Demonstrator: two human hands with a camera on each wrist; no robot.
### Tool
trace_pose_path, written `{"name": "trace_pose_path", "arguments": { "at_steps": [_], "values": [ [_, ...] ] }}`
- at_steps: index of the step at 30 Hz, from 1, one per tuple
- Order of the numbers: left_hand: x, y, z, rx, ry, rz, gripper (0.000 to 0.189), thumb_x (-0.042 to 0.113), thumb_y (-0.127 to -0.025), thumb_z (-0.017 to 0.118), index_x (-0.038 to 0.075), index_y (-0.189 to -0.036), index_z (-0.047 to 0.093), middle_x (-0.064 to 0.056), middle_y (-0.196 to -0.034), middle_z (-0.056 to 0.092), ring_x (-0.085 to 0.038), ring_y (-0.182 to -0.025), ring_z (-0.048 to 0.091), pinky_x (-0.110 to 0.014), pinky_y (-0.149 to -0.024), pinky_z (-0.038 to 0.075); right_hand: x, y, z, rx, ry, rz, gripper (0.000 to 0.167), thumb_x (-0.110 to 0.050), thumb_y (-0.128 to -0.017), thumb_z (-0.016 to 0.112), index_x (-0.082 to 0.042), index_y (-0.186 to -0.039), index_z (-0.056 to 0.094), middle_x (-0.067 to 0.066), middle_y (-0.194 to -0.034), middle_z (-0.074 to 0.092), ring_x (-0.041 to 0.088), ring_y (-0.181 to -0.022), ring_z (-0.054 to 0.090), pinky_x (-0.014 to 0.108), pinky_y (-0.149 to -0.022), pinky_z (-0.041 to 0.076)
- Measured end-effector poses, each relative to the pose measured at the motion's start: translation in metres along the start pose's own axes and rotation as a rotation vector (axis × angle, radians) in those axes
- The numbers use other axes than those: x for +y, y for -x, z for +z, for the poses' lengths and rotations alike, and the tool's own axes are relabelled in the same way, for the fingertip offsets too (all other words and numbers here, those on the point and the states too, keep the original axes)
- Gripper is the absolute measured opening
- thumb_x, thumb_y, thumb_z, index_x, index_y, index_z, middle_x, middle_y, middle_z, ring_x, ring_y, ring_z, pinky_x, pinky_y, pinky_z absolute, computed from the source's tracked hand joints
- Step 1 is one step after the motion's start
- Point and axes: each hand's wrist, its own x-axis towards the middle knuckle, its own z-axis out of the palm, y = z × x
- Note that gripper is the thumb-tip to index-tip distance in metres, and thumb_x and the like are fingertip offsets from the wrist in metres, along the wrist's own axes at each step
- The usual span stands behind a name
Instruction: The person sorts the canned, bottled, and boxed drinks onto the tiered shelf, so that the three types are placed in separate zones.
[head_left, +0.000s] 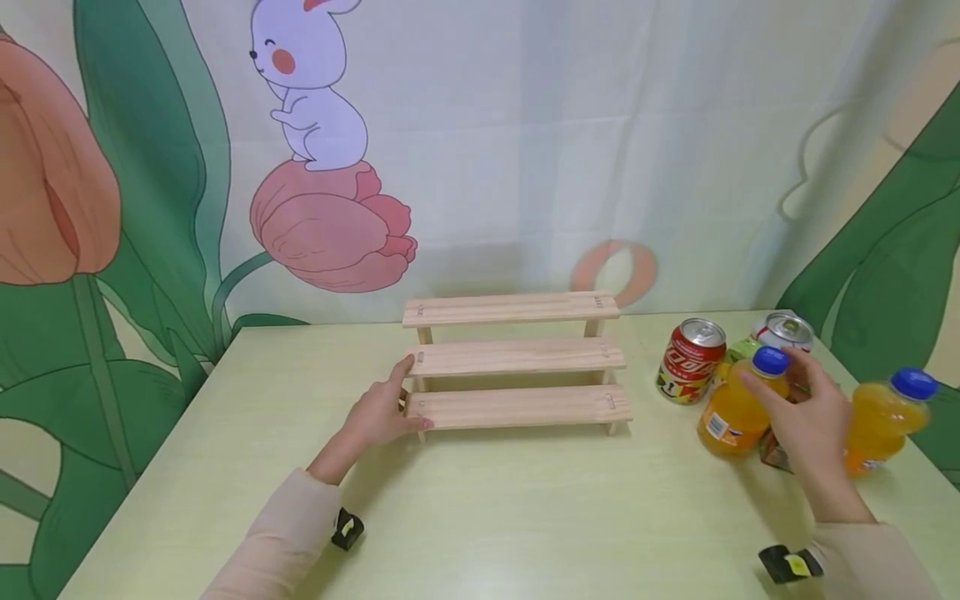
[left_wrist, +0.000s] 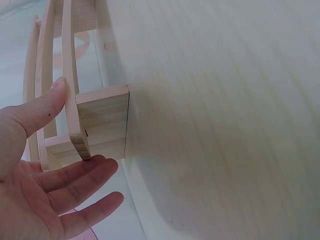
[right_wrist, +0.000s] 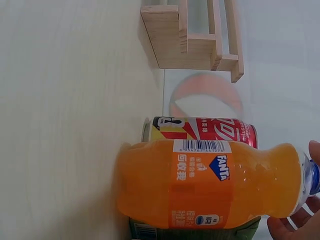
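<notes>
A three-step wooden display rack (head_left: 517, 357) stands on the table near the back cloth. At its left end my left hand (head_left: 378, 412) grips the lower steps. In the left wrist view the thumb (left_wrist: 46, 109) lies on a board's edge and fingertips touch the board's end. To the right, my right hand (head_left: 813, 417) pinches an orange Fanta bottle (right_wrist: 200, 185) around its blue cap (head_left: 770, 360). The bottle is roughly upright; whether its base touches the table I cannot tell. A red soda can (head_left: 690, 362) stands just left of it.
A second orange bottle (head_left: 885, 425) stands right of my right hand. Behind the held bottle is a can with a silver top (head_left: 783, 329). A green package (right_wrist: 195, 231) and a dark box (head_left: 775, 452) are partly hidden. The printed cloth (head_left: 487, 167) hangs behind the table.
</notes>
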Motion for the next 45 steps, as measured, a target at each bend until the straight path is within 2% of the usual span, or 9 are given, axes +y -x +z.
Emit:
{"name": "trace_pose_path", "arguments": {
  "at_steps": [1,9,15,18,24,29,34,38,45],
  "values": [
    [0.000,0.000,0.000,0.001,-0.001,0.000,0.096,0.023,-0.070,0.080,0.003,-0.143,0.020,-0.017,-0.094,0.063,-0.026,-0.082,0.060,-0.034,-0.061,0.047,0.002,-0.002,0.002,0.017,-0.021,-0.001,0.068,-0.042,-0.084,0.060,-0.017,-0.142,0.033,0.015,-0.137,0.040,0.033,-0.119,0.043,0.038,-0.096,0.036],
    [-0.001,0.000,0.001,0.004,-0.001,-0.009,0.097,0.024,-0.070,0.080,0.003,-0.143,0.020,-0.017,-0.095,0.063,-0.025,-0.082,0.060,-0.034,-0.061,0.047,-0.002,-0.003,0.005,0.036,-0.033,0.032,0.061,-0.041,-0.085,0.058,-0.019,-0.139,0.039,0.012,-0.137,0.041,0.031,-0.117,0.044,0.041,-0.095,0.037],
    [-0.001,0.001,0.002,0.008,0.002,-0.007,0.097,0.024,-0.070,0.080,0.004,-0.143,0.020,-0.017,-0.097,0.063,-0.025,-0.083,0.060,-0.035,-0.062,0.047,-0.004,-0.003,0.005,0.062,-0.056,0.070,0.057,-0.037,-0.085,0.061,-0.025,-0.137,0.042,0.006,-0.136,0.044,0.014,-0.100,0.048,0.018,-0.079,0.043],
    [-0.001,0.001,0.002,0.013,0.003,-0.004,0.097,0.024,-0.070,0.080,0.004,-0.144,0.020,-0.017,-0.096,0.063,-0.025,-0.082,0.060,-0.035,-0.062,0.047,-0.005,-0.002,0.005,0.075,-0.079,0.056,0.055,-0.033,-0.084,0.063,-0.025,-0.136,0.045,0.004,-0.133,0.047,0.006,-0.092,0.048,0.011,-0.071,0.040],
    [0.000,0.001,0.002,0.019,0.001,-0.007,0.097,0.023,-0.070,0.080,0.004,-0.144,0.020,-0.018,-0.096,0.063,-0.025,-0.082,0.060,-0.036,-0.063,0.047,-0.008,0.003,0.005,0.079,-0.093,0.024,0.053,-0.028,-0.084,0.065,-0.022,-0.133,0.048,-0.001,-0.120,0.053,0.000,-0.085,0.049,0.010,-0.073,0.041],
    [-0.001,0.001,0.002,0.020,-0.004,-0.007,0.097,0.024,-0.070,0.080,0.004,-0.143,0.020,-0.018,-0.095,0.063,-0.025,-0.081,0.060,-0.035,-0.062,0.047,-0.011,0.006,0.005,0.072,-0.164,0.006,0.052,-0.023,-0.081,0.068,-0.020,-0.131,0.052,-0.010,-0.107,0.053,-0.002,-0.082,0.051,0.006,-0.068,0.039],
    [-0.001,0.000,0.002,0.016,-0.001,-0.013,0.097,0.023,-0.069,0.081,0.004,-0.143,0.021,-0.017,-0.094,0.063,-0.023,-0.079,0.060,-0.032,-0.059,0.046,-0.014,0.007,0.009,0.077,-0.195,-0.057,0.050,-0.024,-0.080,0.069,-0.021,-0.128,0.055,-0.003,-0.111,0.055,-0.001,-0.078,0.052,0.007,-0.065,0.041],
    [-0.002,0.000,0.002,0.019,0.003,-0.011,0.098,0.023,-0.069,0.081,0.004,-0.143,0.021,-0.017,-0.094,0.063,-0.023,-0.079,0.060,-0.033,-0.059,0.046,-0.022,0.009,0.013,0.084,-0.170,-0.095,0.049,-0.027,-0.081,0.068,-0.020,-0.128,0.055,0.002,-0.116,0.055,0.002,-0.086,0.053,0.010,-0.070,0.043],
    [-0.001,0.001,0.002,0.023,0.006,-0.012,0.097,0.023,-0.069,0.081,0.004,-0.143,0.021,-0.017,-0.095,0.064,-0.023,-0.080,0.061,-0.033,-0.059,0.046,-0.041,0.012,0.018,0.062,-0.165,-0.095,0.049,-0.022,-0.082,0.067,-0.015,-0.129,0.053,-0.003,-0.118,0.053,0.008,-0.101,0.049,0.014,-0.080,0.042]
  ]
}}
